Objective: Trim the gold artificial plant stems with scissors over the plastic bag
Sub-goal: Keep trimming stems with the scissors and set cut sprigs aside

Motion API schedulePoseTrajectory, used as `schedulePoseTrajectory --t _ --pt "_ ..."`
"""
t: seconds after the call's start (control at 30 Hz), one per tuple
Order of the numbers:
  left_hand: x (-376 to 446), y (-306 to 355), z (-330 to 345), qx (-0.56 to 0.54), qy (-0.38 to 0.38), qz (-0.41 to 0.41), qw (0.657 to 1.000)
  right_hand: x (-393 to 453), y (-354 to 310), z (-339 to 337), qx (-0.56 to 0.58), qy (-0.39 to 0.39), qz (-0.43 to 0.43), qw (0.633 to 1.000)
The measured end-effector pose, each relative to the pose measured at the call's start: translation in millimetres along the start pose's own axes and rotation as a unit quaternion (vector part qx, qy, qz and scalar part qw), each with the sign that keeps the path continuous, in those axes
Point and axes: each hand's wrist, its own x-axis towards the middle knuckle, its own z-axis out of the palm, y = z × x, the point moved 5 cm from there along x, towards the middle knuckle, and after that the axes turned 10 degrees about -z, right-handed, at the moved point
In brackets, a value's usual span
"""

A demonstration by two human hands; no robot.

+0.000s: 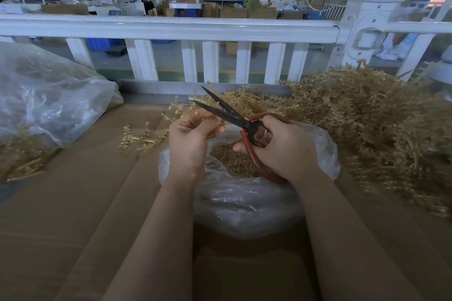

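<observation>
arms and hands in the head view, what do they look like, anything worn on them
Both forearms are bare right up to the bottom edge of the picture, with no sleeves showing. The left hand and right hand wear no gloves. No watch, bracelet or ring shows on the wrists or the fingers that are in view. No tape, bandage or marking shows either.

Glossy crinkled plastic bag (244, 203), matt cardboard (85, 203)
</observation>
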Motion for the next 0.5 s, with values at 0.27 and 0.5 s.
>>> schedulePoseTrajectory --t 0.27,0.5 --pt "0.6 1.5 -0.5 0.010 -0.007 0.018 1.000 -0.5 0.3 -2.0 0.031 0.013 -0.006 0.999" --pt "-0.7 4.3 0.4 0.022 -0.016 0.031 0.999 -0.7 5.1 5.2 0.044 -0.008 -0.002 0.999"
